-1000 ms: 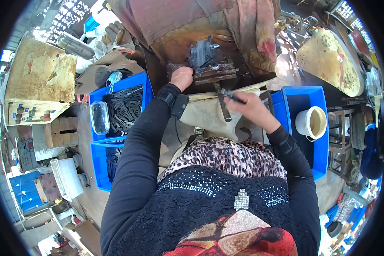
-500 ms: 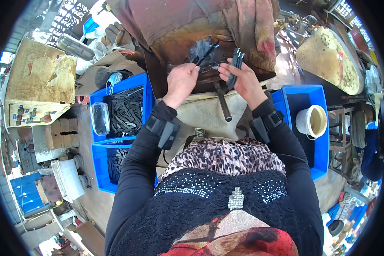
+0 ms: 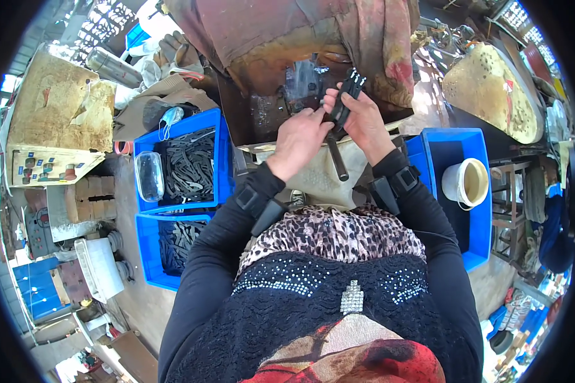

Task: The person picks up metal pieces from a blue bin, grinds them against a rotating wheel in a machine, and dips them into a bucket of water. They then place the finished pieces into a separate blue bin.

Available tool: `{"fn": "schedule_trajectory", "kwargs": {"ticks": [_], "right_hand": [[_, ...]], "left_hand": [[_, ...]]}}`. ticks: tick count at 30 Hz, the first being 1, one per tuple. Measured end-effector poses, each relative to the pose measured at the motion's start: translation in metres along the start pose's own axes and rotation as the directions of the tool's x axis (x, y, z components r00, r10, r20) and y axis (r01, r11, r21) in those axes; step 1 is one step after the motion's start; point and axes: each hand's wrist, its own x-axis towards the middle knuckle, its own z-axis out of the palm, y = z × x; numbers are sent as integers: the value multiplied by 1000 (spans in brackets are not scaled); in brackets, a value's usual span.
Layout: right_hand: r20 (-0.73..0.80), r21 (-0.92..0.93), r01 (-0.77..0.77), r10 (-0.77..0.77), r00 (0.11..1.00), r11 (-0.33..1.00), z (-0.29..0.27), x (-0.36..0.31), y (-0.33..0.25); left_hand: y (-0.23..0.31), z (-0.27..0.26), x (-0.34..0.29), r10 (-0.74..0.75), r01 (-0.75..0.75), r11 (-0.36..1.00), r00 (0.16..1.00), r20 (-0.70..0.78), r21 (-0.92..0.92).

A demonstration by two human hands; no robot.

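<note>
Rightward since the earlier frame, my left hand now meets my right hand, which grips black strips near the metal bar (whether the left pinches one, I can't tell). Seemingly I'm bunching them; the next move calls for a steady hold.

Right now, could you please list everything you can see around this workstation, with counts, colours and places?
Dark flat pieces: several, black, in the right hand
Rod: one, dark, centre, below the hands
Draped cloth: one, faded red, top centre
Left bins: two, blue, left side
Dark strips: many, black-grey, in the left bins
Clear container: one, transparent, upper left bin's edge
Right bin: one, blue, right side
Bucket: one, off-white, at the right bin
Control box: one, stained beige, far left
Other clutter: too small to count, mixed, around the rim
Left hand: one, black sleeve, beside the right
Right hand: one, black sleeve, gripping the pieces
</note>
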Motion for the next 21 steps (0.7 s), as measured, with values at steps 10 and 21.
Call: {"fn": "schedule_trajectory", "kwargs": {"ticks": [10,21], "right_hand": [[88,-512,-101,169,982,853,-18,-41,-27],[184,-974,134,300,936,181,3,-113,-22]], "left_hand": [[-104,-13,26,-486,472,456,842,233,-755],[-140,50,28,-223,343,832,927,302,-437]]}}
